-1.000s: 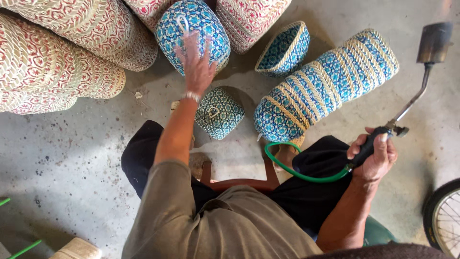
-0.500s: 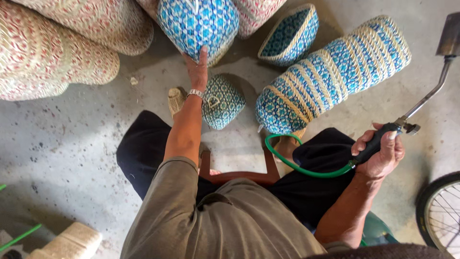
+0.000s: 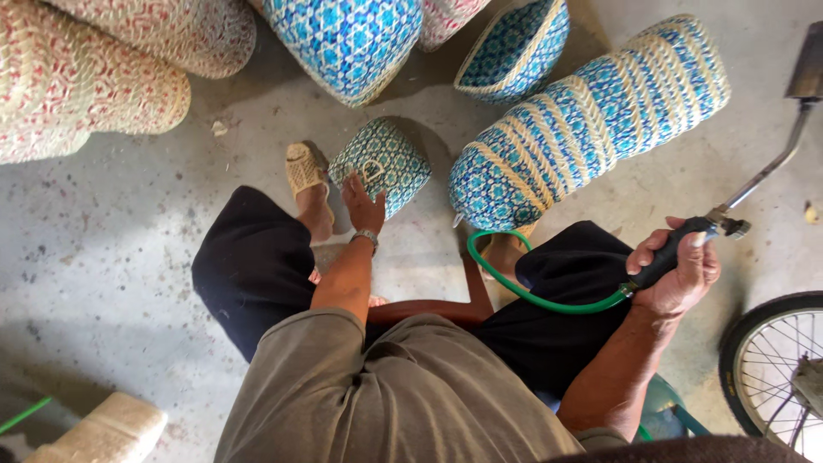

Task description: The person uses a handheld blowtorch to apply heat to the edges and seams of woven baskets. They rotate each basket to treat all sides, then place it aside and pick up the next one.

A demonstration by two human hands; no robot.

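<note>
Grey concrete floor (image 3: 111, 257) lies under everything. On it, the small teal woven basket (image 3: 381, 163) stands before the knees; the left hand (image 3: 364, 206) touches it with loose fingers. Well apart, the right hand (image 3: 677, 270) grips a torch handle (image 3: 673, 250) with green hose (image 3: 540, 296), near stacked blue baskets (image 3: 591, 120).

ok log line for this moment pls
left hand on small teal basket | right hand grips torch handle | green hose attached
</note>
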